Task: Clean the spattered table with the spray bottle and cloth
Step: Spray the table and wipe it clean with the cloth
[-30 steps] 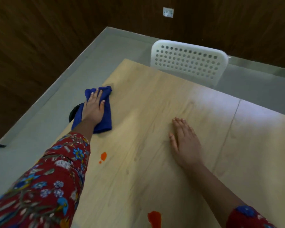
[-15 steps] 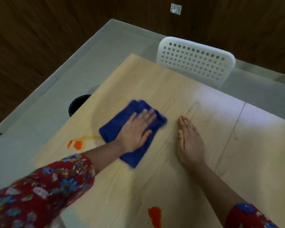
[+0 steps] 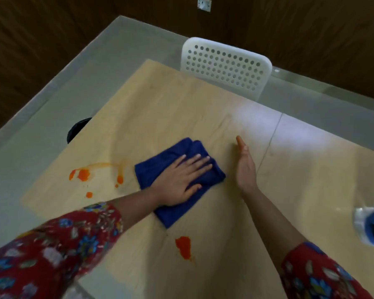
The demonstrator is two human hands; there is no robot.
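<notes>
Two hands in view, neither curled round anything. Left hand point(image 3: 181, 180) lies flat with fingers straight and spread, palm pressing the blue cloth point(image 3: 190, 151) onto the table point(image 3: 181, 100). Right hand point(image 3: 245, 167) stands on its edge just right of the cloth, fingers straight and together, holding nothing. I cannot tell whether it touches the cloth's edge.

Cloth: folded, and by its creases soft, light and limp. I judge it slides easily on the smooth wood under a flat palm, but will bunch if pushed from one corner. Best hold: palm over the middle of the fold, or a pinch on a folded edge to lift it.

Orange spatters point(image 3: 82, 174) sit left of the left hand, with a thin smear arcing toward the cloth. A larger blot point(image 3: 184, 247) lies nearer me, between the forearms.

Blurred clear-and-blue object point(image 3: 371, 227) sits well right of the right hand. It is possibly the spray bottle, but I cannot confirm.
</notes>
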